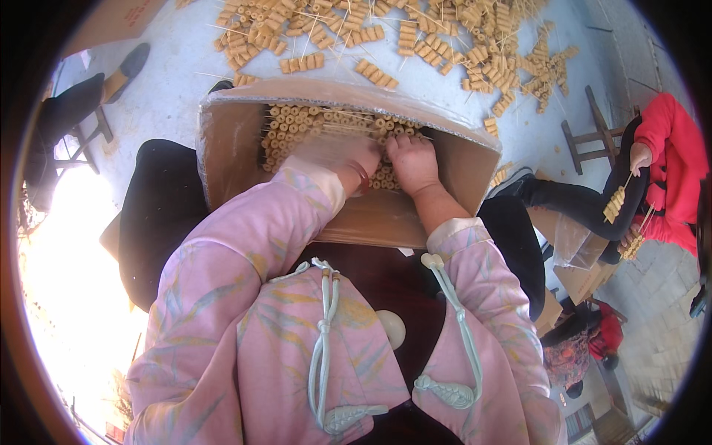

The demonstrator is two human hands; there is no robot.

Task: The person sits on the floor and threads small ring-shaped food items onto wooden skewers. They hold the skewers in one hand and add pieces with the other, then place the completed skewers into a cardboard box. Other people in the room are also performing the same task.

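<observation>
Golden-tan skewered rings (pixel 283 137) (brown box (pixel 386 222))

tan ridged rolls (pixel 285 133) lie stacked in tight rows, their round, hollow ends showing, inside an open brown cardboard box (pixel 378 226).

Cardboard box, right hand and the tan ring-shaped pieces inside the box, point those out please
Cardboard box (pixel 382 224), head view: bare cardboard on its near side.
Right hand (pixel 414 161), head view: back of the hand.
Tan ring-shaped pieces (pixel 285 136), head view: ring ends at the stack's left.
</observation>
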